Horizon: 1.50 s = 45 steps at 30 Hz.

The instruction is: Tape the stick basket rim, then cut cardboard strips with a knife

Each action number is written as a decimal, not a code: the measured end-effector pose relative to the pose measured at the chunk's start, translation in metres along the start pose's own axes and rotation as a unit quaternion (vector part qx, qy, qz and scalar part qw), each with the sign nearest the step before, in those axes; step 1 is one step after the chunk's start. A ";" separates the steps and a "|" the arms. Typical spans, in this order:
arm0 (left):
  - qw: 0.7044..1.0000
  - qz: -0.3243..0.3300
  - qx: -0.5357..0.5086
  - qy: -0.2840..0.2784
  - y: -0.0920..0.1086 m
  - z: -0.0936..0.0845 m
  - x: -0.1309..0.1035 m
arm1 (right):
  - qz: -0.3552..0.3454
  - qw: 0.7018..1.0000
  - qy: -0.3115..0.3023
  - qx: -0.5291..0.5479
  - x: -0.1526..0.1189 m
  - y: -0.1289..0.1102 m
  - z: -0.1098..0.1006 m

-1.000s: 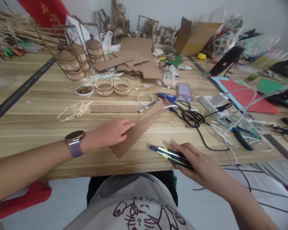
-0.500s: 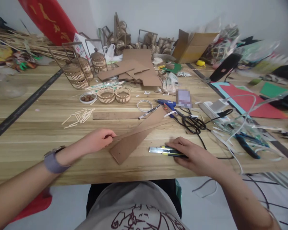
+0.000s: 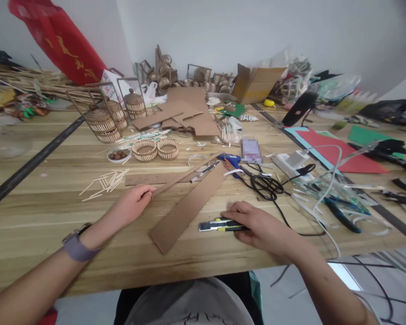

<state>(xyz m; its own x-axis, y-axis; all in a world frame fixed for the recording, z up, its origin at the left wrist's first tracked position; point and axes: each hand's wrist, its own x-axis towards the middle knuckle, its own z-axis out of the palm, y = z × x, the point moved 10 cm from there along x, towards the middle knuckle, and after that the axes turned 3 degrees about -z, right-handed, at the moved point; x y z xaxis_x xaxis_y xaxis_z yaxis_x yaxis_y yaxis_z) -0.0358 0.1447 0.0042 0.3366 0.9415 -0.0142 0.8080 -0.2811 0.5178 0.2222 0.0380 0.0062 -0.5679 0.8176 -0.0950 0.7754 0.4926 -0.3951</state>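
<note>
My left hand (image 3: 137,201) pinches one end of a thin brown cardboard strip (image 3: 186,175), which slants up and away towards the blue glue gun (image 3: 230,159). Just below the strip, a wider piece of cardboard (image 3: 188,208) lies diagonally on the table. My right hand (image 3: 253,225) is closed round a yellow and black utility knife (image 3: 223,224). Its metal end points left, close to the wide cardboard but apart from it. A pen (image 3: 205,172) and a white ring (image 3: 196,161) lie partly behind the strip.
Two small round slatted baskets (image 3: 145,150) stand beside a bowl of brown balls (image 3: 119,155). Short wooden sticks (image 3: 107,183) lie at left. Coiled black cable (image 3: 267,186), a power strip (image 3: 286,168) and pliers (image 3: 341,214) crowd the right. Cardboard sheets (image 3: 189,106) lie at the back.
My left hand has swung the thin strip up and off the wide cardboard, so a gap now shows between them. The right hand still holds the knife. The camera view has tilted up.
</note>
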 end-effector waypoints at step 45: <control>0.962 -0.051 -0.268 -0.002 0.036 0.009 -0.012 | 0.184 0.846 0.178 0.469 0.064 0.033 -0.002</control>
<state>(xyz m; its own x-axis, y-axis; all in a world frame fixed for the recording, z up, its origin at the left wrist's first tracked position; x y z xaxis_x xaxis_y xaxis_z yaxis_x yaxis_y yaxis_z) -0.0063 0.1212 0.0149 0.2719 0.9580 -0.0915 0.4712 -0.0496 0.8806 0.2118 0.1071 -0.0108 -0.0876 0.9843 -0.1535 0.2272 -0.1303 -0.9651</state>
